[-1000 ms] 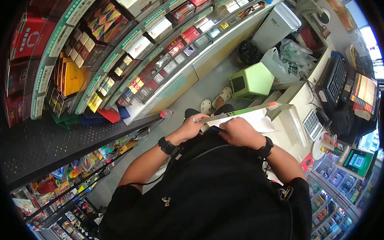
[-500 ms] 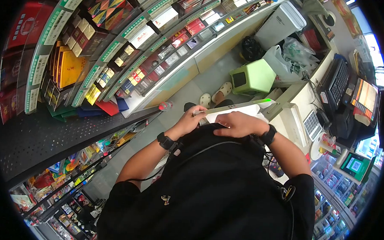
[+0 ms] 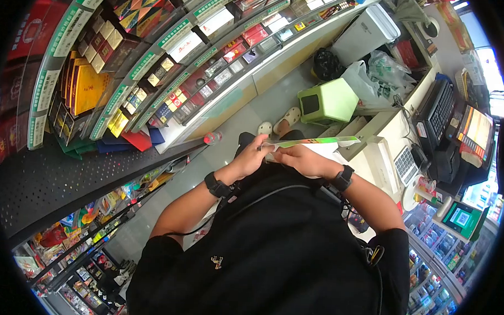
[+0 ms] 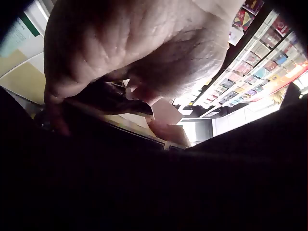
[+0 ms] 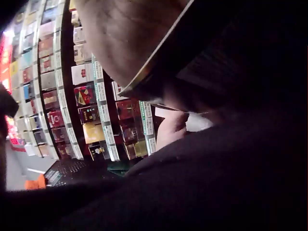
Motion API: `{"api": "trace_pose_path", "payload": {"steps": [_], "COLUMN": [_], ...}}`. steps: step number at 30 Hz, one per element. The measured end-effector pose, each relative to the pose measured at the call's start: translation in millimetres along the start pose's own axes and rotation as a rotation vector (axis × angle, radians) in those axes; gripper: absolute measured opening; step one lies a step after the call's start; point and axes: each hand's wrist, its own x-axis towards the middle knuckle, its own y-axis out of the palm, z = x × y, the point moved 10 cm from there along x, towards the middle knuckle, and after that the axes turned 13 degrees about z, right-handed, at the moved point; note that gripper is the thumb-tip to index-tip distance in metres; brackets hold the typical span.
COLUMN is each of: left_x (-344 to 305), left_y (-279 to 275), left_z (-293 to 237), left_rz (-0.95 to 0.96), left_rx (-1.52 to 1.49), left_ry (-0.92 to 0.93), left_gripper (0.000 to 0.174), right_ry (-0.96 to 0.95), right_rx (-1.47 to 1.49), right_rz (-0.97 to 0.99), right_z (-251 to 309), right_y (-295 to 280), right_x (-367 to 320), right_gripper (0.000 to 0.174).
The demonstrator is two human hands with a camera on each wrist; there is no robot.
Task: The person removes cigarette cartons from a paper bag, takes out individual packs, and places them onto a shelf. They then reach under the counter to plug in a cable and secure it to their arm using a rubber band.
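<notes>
Right hand has neared left hand, both gripping the green-edged panel endwise, so I judge its unsupported corner may droop.

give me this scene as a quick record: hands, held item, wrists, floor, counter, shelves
left hand: grips the left end of the item
right hand: at the item's near side, close to the left hand; exact grip unclear
held item: flat white item with a green strip along its edge; contents not visible
wrists: black band on each
floor: light green container, black bag
counter area: keyboard, screen showing a code
shelves: rows of packs, ahead and to the left
</notes>
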Motion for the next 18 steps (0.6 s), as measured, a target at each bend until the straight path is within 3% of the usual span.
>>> {"api": "trace_pose_path", "payload": {"steps": [2, 5, 14, 18], "left_x": [9.4, 6.4, 17.5, 21.1], "left_y": [1.1, 1.3, 7.6, 6.7], "left_z": [10.2, -1.8, 24.0, 21.8], "left_rz": [0.048, 0.05, 0.032, 0.052], "left_rx": [0.012, 0.023, 0.109, 0.078], "left_ry": [0.144, 0.209, 0.023, 0.127], "left_gripper": [0.06, 0.055, 0.043, 0.045], "right_ry": [-0.006, -0.075, -0.059, -0.055], "right_rx": [-0.02, 0.007, -0.198, -0.148], "right_rz": [-0.008, -0.059, -0.08, -0.077], "right_z": [-2.9, -7.9, -2.7, -27.0], "right_y": [0.7, 0.8, 5.8, 7.3], "right_x": [1.1, 4.3, 13.5, 22.4], "right_gripper": [0.028, 0.02, 0.019, 0.017]}}
